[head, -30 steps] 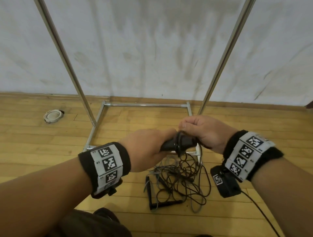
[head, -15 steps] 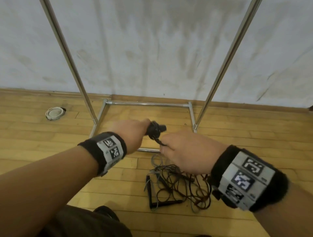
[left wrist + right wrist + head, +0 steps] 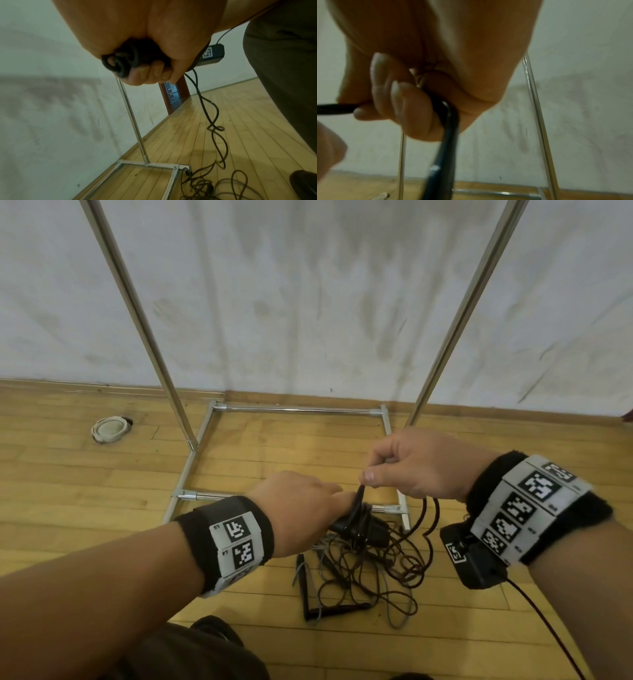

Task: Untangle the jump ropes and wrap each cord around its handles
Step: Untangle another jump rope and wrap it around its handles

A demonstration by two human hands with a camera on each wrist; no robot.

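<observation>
A: What has the left hand (image 3: pixel 301 508) got?

B: It's wrapped round a pair of black jump rope handles (image 3: pixel 359 529), held side by side above the wooden floor (image 3: pixel 85 491). The left wrist view shows the fingers (image 3: pixel 150 73) curled under them, with the handle ends sticking out of the fist.

A: And the right hand (image 3: pixel 421 463)?

B: Just above and to the right of the left. Thumb and fingers pinch the black cord (image 3: pixel 359 494), which runs down onto the handles, where a few turns already lie. In the right wrist view the cord (image 3: pixel 447 121) passes through the closed fingers (image 3: pixel 402 97) and drops away.

A: Where's everything else?

B: A tangled pile of ropes (image 3: pixel 370 573) lies on the floor below the hands, dark and grey cords mixed, with two more black handles (image 3: pixel 308 594) at its near left edge. Behind stands a metal rack frame (image 3: pixel 298 409) against the white wall (image 3: pixel 308 302). A round white object (image 3: pixel 109 429) sits on the floor far left.
</observation>
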